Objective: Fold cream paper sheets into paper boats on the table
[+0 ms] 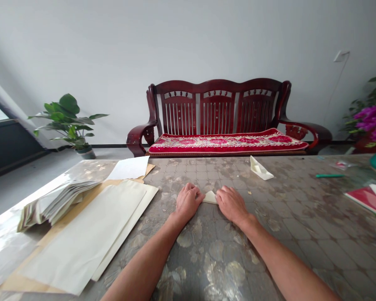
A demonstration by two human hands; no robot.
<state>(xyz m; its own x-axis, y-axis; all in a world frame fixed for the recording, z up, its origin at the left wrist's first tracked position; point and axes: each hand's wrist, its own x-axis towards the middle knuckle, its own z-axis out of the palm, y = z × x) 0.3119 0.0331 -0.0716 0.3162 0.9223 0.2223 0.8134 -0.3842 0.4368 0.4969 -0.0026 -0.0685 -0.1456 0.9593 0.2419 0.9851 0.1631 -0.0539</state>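
Note:
A small piece of folded cream paper lies on the table between my two hands, its top coming to a low peak. My left hand has its fingers curled in at the paper's left end. At the right end, my right hand presses down with bent fingers. Both hands cover the paper's ends, so only the middle shows. Beyond my right hand stands a folded paper boat in the same cream colour.
Large cream sheets and a stack of worn papers lie on the left. A green pen and a red booklet are on the right. Behind the patterned table stands a wooden bench.

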